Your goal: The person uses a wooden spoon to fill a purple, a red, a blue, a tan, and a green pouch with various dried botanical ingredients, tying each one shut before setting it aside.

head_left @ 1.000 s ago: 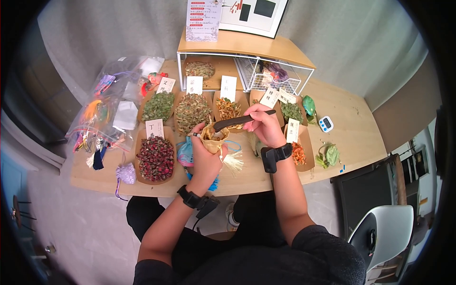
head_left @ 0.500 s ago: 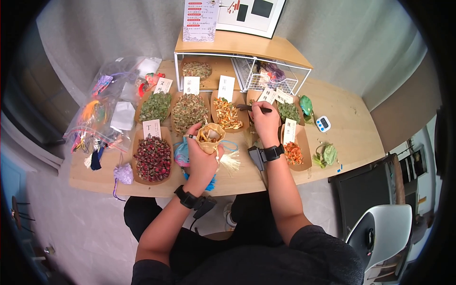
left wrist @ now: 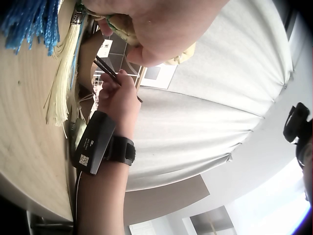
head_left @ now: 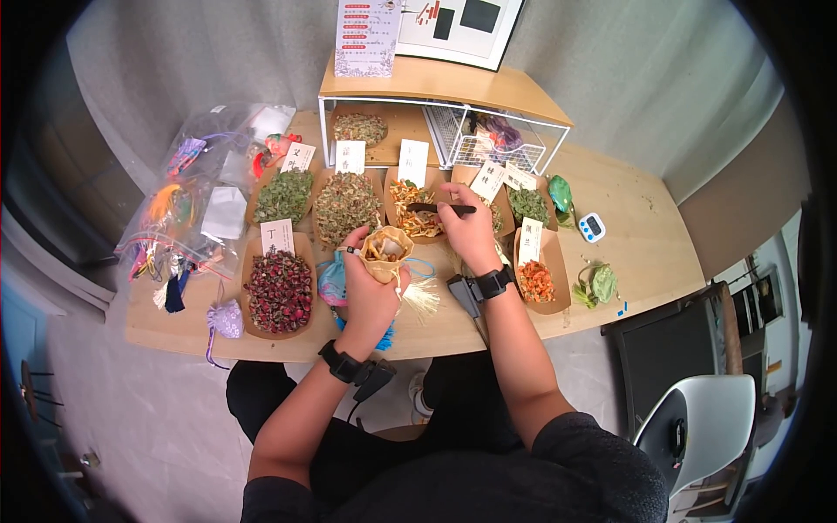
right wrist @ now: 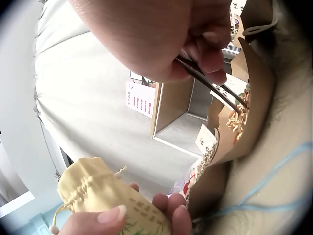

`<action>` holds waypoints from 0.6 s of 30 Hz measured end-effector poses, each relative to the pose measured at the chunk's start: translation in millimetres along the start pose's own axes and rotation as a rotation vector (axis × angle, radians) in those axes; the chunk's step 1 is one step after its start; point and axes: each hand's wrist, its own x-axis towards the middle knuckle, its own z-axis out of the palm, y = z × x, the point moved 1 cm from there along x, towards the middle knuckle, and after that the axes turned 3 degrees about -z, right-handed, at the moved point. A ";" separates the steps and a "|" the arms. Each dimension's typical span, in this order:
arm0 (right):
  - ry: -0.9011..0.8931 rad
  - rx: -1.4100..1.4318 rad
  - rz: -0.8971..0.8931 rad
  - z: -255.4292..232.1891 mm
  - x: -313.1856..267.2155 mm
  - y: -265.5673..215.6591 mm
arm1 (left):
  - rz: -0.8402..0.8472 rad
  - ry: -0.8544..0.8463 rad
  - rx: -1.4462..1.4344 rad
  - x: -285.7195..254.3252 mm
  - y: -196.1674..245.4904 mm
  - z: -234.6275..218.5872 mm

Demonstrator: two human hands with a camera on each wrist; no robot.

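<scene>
My left hand (head_left: 371,288) grips a pale yellow drawstring pouch (right wrist: 100,193) upright, its mouth spread and dried pieces showing inside. A cream tassel (left wrist: 63,73) hangs near it in the left wrist view. Between thumb and fingers, my right hand (head_left: 471,235) pinches dark tweezers (right wrist: 203,79). Both prong tips reach into the orange-yellow dried strips (right wrist: 235,122) in a brown paper tray (head_left: 440,228), behind the pouch. A light blue pouch (head_left: 331,286) lies on the table beside my left hand, partly hidden by it.
Other paper trays hold dark red dried buds (head_left: 279,292), green leaves (head_left: 285,196), mixed herbs (head_left: 347,209) and orange pieces (head_left: 536,281). Labelled cards stand in the trays. Plastic bags (head_left: 183,200) lie at left, a small shelf (head_left: 453,83) at the back, a timer (head_left: 592,227) at right.
My right hand moved the tweezers from the pouch mouth to the right and away, then left into the tray of orange-yellow strips. The left hand still holds the pouch.
</scene>
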 end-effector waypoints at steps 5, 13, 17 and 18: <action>0.081 0.233 0.098 -8.0 5.2 -1.9 | 0.002 -0.018 0.006 1.0 -7.1 0.2; -0.216 0.939 0.258 -24.5 1.5 -19.3 | -0.039 -0.034 -0.029 -0.1 -4.7 1.2; -0.349 0.890 0.261 -22.2 -1.5 -18.7 | -0.032 -0.033 -0.032 1.2 -3.9 2.2; -0.339 0.924 0.245 -22.8 -1.3 -18.2 | -0.033 -0.031 -0.029 1.3 -4.0 2.6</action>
